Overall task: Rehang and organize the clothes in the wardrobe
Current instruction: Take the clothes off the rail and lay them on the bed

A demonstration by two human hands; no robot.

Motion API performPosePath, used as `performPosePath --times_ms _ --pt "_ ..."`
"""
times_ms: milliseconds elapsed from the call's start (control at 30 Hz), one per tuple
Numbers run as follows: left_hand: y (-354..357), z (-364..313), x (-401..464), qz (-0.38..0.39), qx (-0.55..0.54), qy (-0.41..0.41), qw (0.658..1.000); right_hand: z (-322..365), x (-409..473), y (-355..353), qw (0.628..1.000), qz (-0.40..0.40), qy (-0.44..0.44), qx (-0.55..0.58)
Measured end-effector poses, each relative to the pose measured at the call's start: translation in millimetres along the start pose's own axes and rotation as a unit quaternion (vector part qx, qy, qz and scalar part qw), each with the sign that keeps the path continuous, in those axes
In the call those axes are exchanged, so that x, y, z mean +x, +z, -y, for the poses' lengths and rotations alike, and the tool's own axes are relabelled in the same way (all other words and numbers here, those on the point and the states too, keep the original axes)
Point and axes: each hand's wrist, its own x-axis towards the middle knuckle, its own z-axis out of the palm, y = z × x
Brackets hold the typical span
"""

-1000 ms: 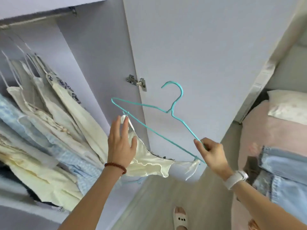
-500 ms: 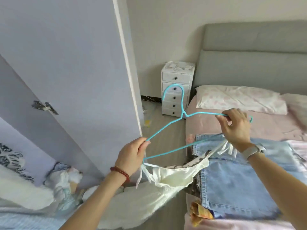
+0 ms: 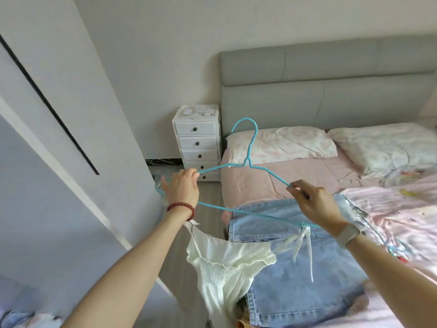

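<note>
A turquoise wire hanger (image 3: pixel 250 147) is held up in front of me over the edge of the bed, hook pointing up. My left hand (image 3: pixel 183 188) pinches its left shoulder wire. My right hand (image 3: pixel 314 204) pinches the right shoulder wire. A cream-white strappy top (image 3: pixel 224 268) hangs from the hanger's lower bar by its thin straps and droops below my arms. Under it, folded light-blue jeans (image 3: pixel 295 287) lie on the bed.
The open wardrobe door (image 3: pixel 59 143) stands at my left. A small white drawer chest (image 3: pixel 197 140) sits beside the grey headboard (image 3: pixel 331 91). The pink bed (image 3: pixel 248 183) carries two pillows and more garments at the right. Some clothes show at the bottom left corner.
I have turned from the wardrobe towards the bed, carrying the hanger and the top. The hanger now sits more upright, and both hands grip its shoulder wires.
</note>
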Motion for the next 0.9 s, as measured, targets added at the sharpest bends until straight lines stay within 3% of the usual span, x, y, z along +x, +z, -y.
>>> performPosePath --times_ms 100,200,267,533,733,900 --pt "-2 -16 37 -0.052 -0.012 0.014 0.998 14 25 4 0.993 -0.038 0.065 0.092" --pt "-15 -35 77 -0.1 -0.062 -0.006 0.993 39 62 11 0.984 -0.088 0.068 0.137" --pt "-21 -45 101 -0.09 -0.082 -0.016 0.992 59 92 15 0.98 -0.107 0.06 0.155" --pt "-11 -86 179 -0.052 -0.102 0.087 0.99 91 224 4 0.94 -0.235 0.087 0.232" --pt "39 -138 199 0.025 -0.126 0.159 0.979 0 256 -34 0.894 -0.339 0.186 0.227" --pt "132 -194 198 0.14 -0.12 0.19 0.964 -126 257 -43 0.883 -0.329 0.283 0.18"
